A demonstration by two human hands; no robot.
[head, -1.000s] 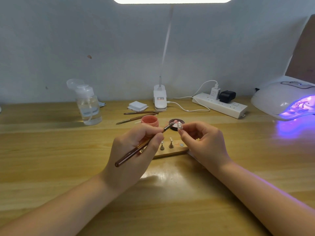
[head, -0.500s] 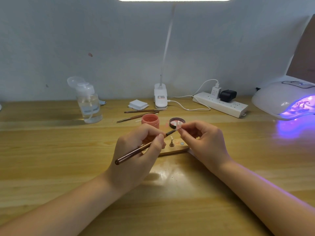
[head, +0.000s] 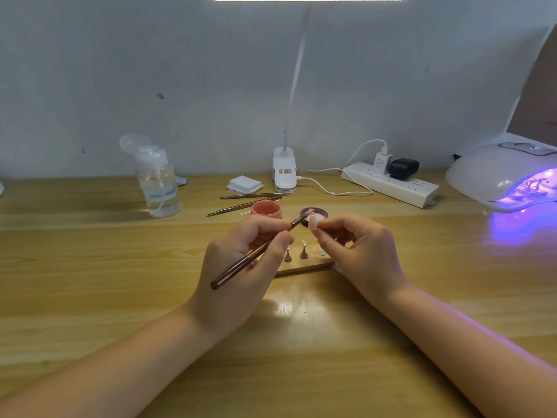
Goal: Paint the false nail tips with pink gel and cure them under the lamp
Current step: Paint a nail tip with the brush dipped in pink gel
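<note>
The left hand [head: 241, 267] is gripping a slim brown brush [head: 256, 254], its tip angled toward two o'clock, beside the small pale false nail tip [head: 313, 222] that the right hand [head: 361, 254] is pinching.

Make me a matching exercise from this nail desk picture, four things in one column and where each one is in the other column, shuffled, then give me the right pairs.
Things
1. brush
2. nail tip
3. curing lamp
4. pump bottle

Places
A. far right of the desk, glowing purple
B. pinched by the right hand
C. far left of the desk, near the wall
D. gripped by the left hand

Pairs: 1-D, 2-B, 3-A, 4-C
</note>
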